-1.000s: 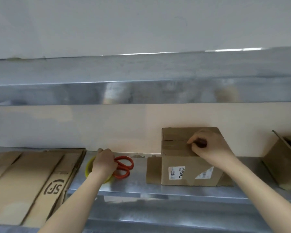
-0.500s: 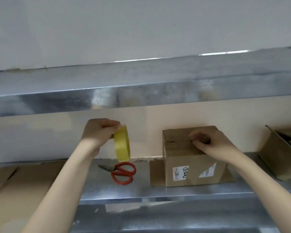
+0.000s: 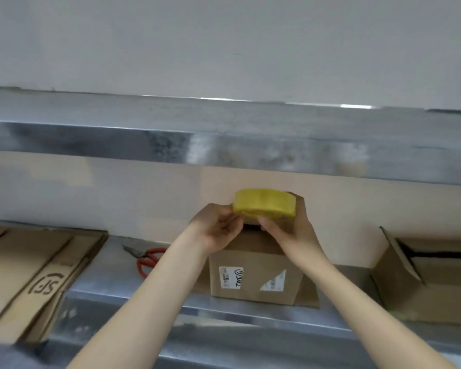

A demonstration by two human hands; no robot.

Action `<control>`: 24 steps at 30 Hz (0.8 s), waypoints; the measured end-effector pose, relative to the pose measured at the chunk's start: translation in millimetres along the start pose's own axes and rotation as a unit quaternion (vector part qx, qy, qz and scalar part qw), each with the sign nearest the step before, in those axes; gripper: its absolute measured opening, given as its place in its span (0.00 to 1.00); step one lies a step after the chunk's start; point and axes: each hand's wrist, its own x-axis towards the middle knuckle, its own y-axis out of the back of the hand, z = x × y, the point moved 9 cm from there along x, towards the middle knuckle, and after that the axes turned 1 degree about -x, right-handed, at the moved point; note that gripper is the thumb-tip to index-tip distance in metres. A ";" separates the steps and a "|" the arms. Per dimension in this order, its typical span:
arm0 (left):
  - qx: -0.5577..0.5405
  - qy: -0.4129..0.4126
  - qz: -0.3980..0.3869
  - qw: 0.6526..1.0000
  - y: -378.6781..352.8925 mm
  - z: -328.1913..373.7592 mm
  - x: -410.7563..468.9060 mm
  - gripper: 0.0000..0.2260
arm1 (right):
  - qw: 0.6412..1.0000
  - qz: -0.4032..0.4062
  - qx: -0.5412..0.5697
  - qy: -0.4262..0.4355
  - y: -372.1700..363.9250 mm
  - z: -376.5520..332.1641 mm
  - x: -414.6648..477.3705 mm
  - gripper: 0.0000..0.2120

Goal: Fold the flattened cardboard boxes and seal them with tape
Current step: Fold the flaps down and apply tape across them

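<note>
Yellow tape roll [image 3: 264, 206] held flat just above upright brown box [image 3: 253, 278]; flattened boxes [image 3: 24, 267] stacked at my far left.

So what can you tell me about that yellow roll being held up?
The yellow tape roll is a thick, glossy ring seen edge-on, so its hole is hidden. It is held roughly level over the top of the cardboard box on the metal shelf. The right hand grips its right side from below; the left hand pinches its left edge. No loose strip of tape shows.
</note>
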 end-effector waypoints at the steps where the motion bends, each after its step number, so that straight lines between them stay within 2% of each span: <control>1: 0.049 -0.021 0.007 0.999 -0.5 1.3 0.6 0.06 | 1.000 0.008 0.010 -0.014 2.0 7.7 2.6 0.19; 2: 0.097 -0.048 0.017 0.994 -1.3 4.6 0.4 0.05 | 0.999 0.015 0.005 -0.028 3.9 15.3 5.0 0.14; 4: 0.205 -0.105 0.043 0.972 -1.5 12.3 1.7 0.05 | 0.999 0.015 -0.030 -0.042 6.2 26.7 8.8 0.10; 6: 0.321 -0.150 0.071 0.932 -3.9 19.4 1.5 0.08 | 0.997 0.011 -0.058 -0.041 6.6 28.4 9.9 0.09; 7: 0.385 -0.177 0.092 0.901 -4.4 25.2 0.9 0.10 | 0.997 0.006 -0.073 -0.039 6.0 27.3 10.0 0.09; 10: 0.574 -0.259 0.167 0.759 -7.5 48.3 -8.2 0.12 | 0.993 -0.015 -0.107 -0.044 1.4 24.8 12.5 0.11; 12: 0.615 -0.267 0.174 0.721 -8.8 53.8 -11.8 0.12 | 0.991 -0.017 -0.127 -0.049 -2.2 25.5 17.5 0.11; 14: 0.622 -0.254 0.161 0.723 -3.4 56.7 -6.6 0.12 | 0.989 -0.016 -0.138 -0.051 -6.9 24.3 20.1 0.11; 19: 0.515 -0.181 0.108 0.831 12.6 39.9 8.6 0.08 | 0.993 0.028 -0.093 -0.061 -4.5 25.7 20.4 0.13; 21: 0.485 -0.163 0.084 0.855 11.6 33.1 11.2 0.06 | 0.993 0.038 -0.079 -0.076 -2.6 28.4 20.4 0.11; 22: 0.497 -0.166 0.075 0.848 9.3 32.6 10.3 0.05 | 0.992 0.031 -0.089 -0.084 -4.1 29.3 20.4 0.09; 24: 0.580 -0.185 0.087 0.788 5.9 35.9 6.4 0.03 | 0.990 0.016 -0.106 -0.092 -7.9 29.2 20.3 0.06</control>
